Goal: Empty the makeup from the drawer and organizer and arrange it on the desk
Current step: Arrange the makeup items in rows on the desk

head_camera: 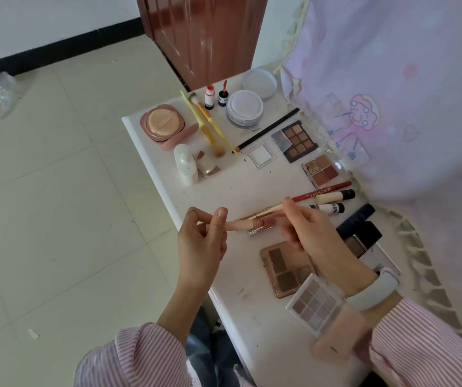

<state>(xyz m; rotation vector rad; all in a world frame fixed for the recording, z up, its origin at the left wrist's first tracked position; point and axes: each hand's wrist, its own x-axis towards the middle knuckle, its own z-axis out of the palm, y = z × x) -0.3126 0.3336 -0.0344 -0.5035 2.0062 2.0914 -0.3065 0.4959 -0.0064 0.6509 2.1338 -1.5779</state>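
Hands, left hand [201,236] and right hand [303,230], each pinching one pink tube [252,224] (above desk [252,317]).

Home bedroom: makeup desk [168,174] (pink curtain [391,79]).

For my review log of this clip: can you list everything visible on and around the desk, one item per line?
desk: 1, white, centre
cushion compact: 1, pink, open, far left corner
brushes: 2, yellow handles, beside compact
powder jar: 1, white, far end, lid off beside it
small bottles: 2, far end
black pencil: 1, diagonal
eyeshadow palettes: 4, along right side
red pencil: 1, mid right
tubes: 2, mid right
curtain: 1, pink, right
left hand: pinches pink stick
right hand: grips stick's other end
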